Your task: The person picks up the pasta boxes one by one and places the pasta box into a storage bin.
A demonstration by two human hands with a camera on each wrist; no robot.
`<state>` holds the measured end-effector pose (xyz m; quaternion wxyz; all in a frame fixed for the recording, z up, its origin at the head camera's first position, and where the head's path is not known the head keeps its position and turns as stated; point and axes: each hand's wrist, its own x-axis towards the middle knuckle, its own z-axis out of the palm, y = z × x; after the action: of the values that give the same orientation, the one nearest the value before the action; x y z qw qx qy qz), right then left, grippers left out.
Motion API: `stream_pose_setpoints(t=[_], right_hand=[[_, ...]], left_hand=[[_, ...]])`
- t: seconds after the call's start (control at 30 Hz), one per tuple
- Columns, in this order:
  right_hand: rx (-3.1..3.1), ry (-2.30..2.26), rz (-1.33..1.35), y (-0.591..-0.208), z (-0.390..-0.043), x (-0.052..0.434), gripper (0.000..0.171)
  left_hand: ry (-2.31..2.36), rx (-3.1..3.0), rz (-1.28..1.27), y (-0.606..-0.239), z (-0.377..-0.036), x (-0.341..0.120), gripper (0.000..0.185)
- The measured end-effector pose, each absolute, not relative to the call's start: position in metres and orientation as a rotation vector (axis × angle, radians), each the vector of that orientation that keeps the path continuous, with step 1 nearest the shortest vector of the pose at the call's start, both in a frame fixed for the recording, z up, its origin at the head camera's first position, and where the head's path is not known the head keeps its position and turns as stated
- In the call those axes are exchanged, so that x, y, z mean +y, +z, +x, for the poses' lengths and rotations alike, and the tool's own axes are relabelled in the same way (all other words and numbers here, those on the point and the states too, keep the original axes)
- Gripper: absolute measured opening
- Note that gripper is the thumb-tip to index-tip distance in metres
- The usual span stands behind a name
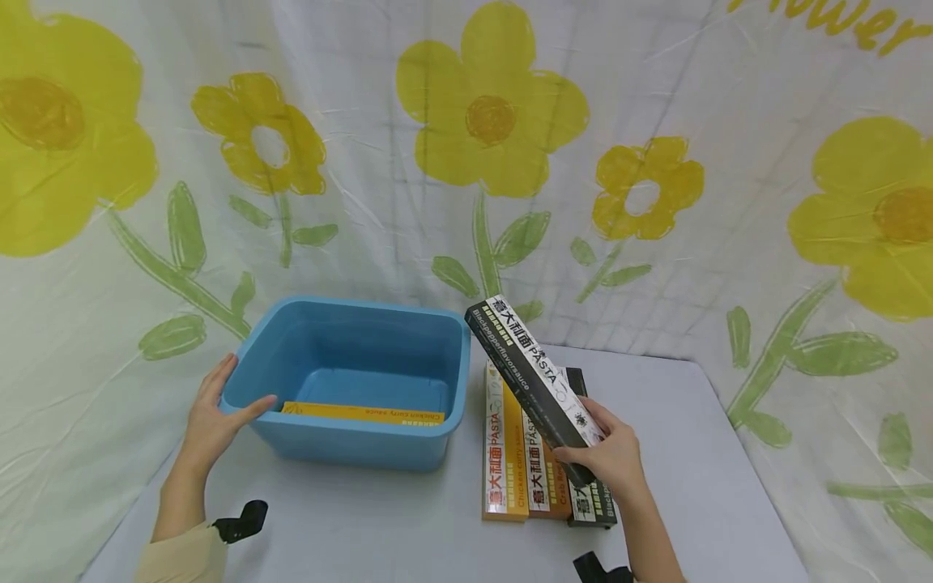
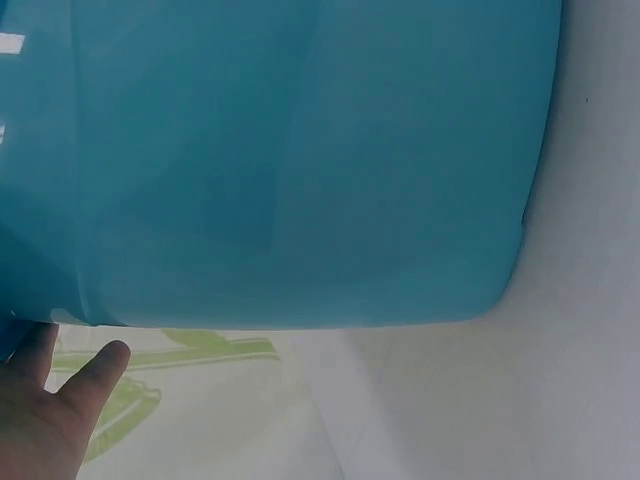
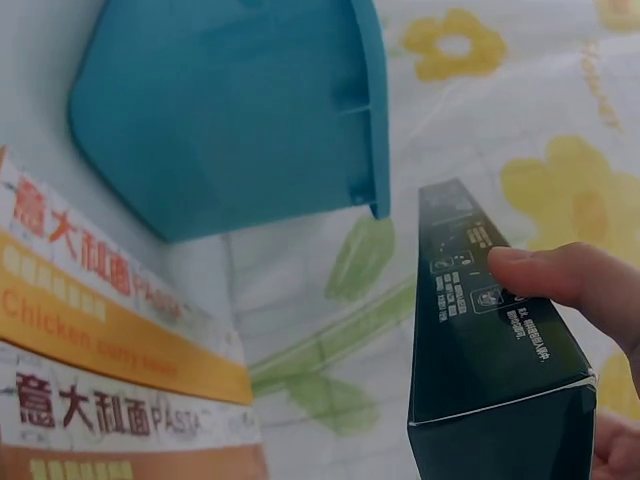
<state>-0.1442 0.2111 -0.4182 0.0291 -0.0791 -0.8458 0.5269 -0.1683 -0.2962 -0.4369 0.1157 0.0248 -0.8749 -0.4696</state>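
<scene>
At the left of the scene I had my left hand (image 1: 211, 413) against the near left corner of the rectangular blue plastic tub (image 1: 408, 324), fingers nearly straight along its outer wall and the thumb over the rim, gripping nothing. The left wrist view showed only the tub's smooth blue wall (image 2: 300, 160) with the thumb and a fingertip at the lower left edge. Inside the tub, a long yellow pasta box (image 1: 362, 413) lay flat along the near wall. The tub stood on a pale grey table (image 1: 364, 526).

Just right of the tub, three long pasta boxes lay side by side on the table: a yellow one (image 1: 497, 478), an orange one (image 1: 539, 486) and a black one (image 1: 592, 502).

Above these, my right hand (image 1: 608, 457) gripped the near end of a long black cardboard pasta box (image 1: 528, 372), fingers curled round it. The box was raised off the table, tilted, its far end close to the tub's right rim. In the right wrist view a fingertip (image 3: 545, 275) pressed its dark side (image 3: 480, 330).

A flower-printed white cloth (image 1: 656, 97) hung behind.
</scene>
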Motion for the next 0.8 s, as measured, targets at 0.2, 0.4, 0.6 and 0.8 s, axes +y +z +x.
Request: stream_pose_setpoints(t=[0.2,0.4,0.6,0.8], right_hand=[[-2.673,1.545,-0.199,-0.412,-0.152,0.199,0.088],[-2.695,1.520,-0.158,-0.404,-0.159,0.190,0.086],[-2.685,1.552,-0.112,-0.398,-0.165,0.183,0.087],[-2.674,1.582,-0.057,-0.390,-0.175,0.173,0.085]], left_hand=[[-1.383,-2.570,0.078,-0.437,-0.168,-0.296,0.086],[-1.377,-2.567,0.074,-0.437,-0.169,-0.296,0.086],[-1.384,-2.561,0.074,-0.439,-0.170,-0.296,0.086],[-1.375,-2.563,0.079,-0.438,-0.170,-0.296,0.086]])
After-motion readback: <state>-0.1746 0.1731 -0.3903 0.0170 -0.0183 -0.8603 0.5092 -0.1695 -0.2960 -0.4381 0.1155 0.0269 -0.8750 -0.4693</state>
